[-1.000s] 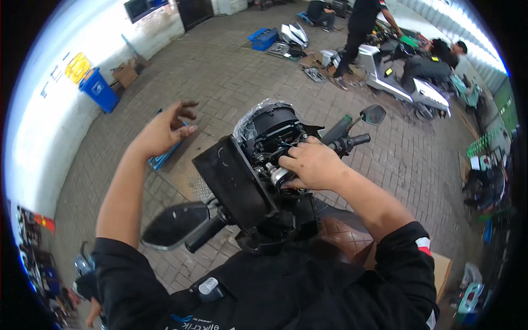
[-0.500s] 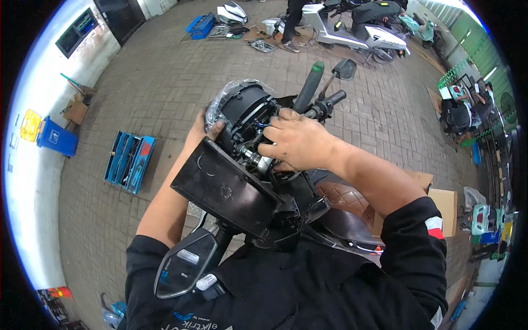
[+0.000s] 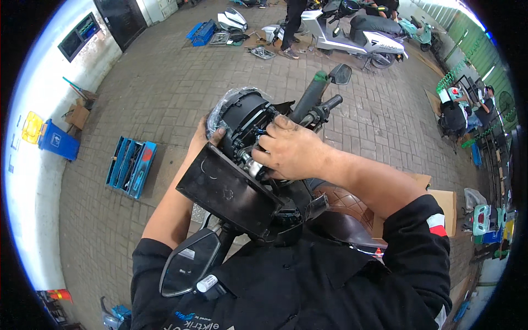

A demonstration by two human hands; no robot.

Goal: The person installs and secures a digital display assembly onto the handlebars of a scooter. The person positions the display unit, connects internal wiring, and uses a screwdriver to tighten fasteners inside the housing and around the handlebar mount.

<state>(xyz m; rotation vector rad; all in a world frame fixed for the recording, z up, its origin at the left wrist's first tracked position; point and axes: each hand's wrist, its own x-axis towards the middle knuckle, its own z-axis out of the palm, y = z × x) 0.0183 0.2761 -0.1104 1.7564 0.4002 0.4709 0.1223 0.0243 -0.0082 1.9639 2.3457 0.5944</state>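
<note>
A round black headlight housing [image 3: 243, 110], partly covered in clear plastic film, sits at the front of the scooter in front of me. My left hand [image 3: 208, 137] grips its left side, with the thumb on the near rim. Over the opened back of the housing, my right hand [image 3: 289, 146] has its fingers curled down among wires and metal parts; its fingertips are partly hidden. Close below both hands is a flat, scuffed black panel [image 3: 228, 190]. Beyond my right hand stand a handlebar grip [image 3: 311, 96] with a green end and a mirror [image 3: 340, 74].
Another mirror [image 3: 188, 264] is close to my left arm. An open blue toolbox [image 3: 131, 168] lies on the paved floor at left. The brown seat [image 3: 346, 203] and a cardboard box [image 3: 443, 212] are at right. A white scooter [image 3: 352, 41] and a person's legs [image 3: 292, 27] are farther off.
The fingers of my right hand have shifted slightly down and left among the wires. My left hand keeps its hold on the housing. The whole view has shifted a little.
</note>
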